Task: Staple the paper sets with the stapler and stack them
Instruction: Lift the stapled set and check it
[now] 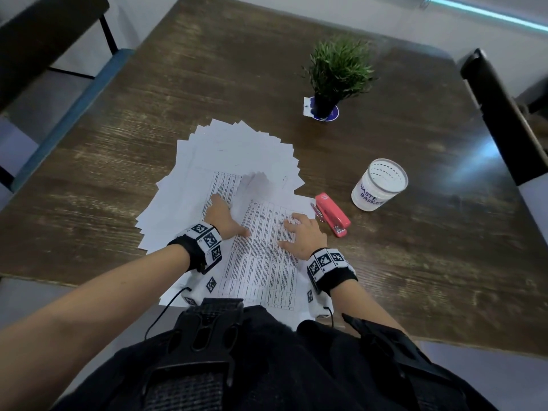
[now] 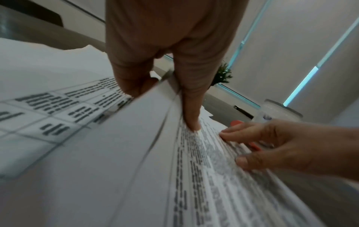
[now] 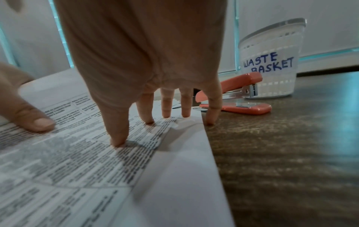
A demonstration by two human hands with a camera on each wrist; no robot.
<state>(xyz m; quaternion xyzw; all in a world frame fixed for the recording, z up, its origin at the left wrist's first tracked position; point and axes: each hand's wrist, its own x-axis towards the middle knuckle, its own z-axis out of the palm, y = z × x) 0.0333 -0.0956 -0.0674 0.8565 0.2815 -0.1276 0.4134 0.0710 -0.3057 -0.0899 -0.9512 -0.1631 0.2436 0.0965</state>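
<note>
Printed paper set point(image 1: 267, 250) lies at the near table edge atop a fanned pile of sheets point(image 1: 237, 149). Right hand point(image 1: 302, 235) presses it, fingers spread flat. Left hand point(image 1: 222, 218) pinches a lifted sheet edge. Sheets likely light, limp, prone to sliding; best squared and gripped by a corner. Stapler point(image 1: 332, 215) lies just right, untouched.

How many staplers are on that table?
1. The pink stapler lies on the wooden table just right of the printed papers, beside the right hand and near the cup marked waste basket. Papers could hide another.
</note>
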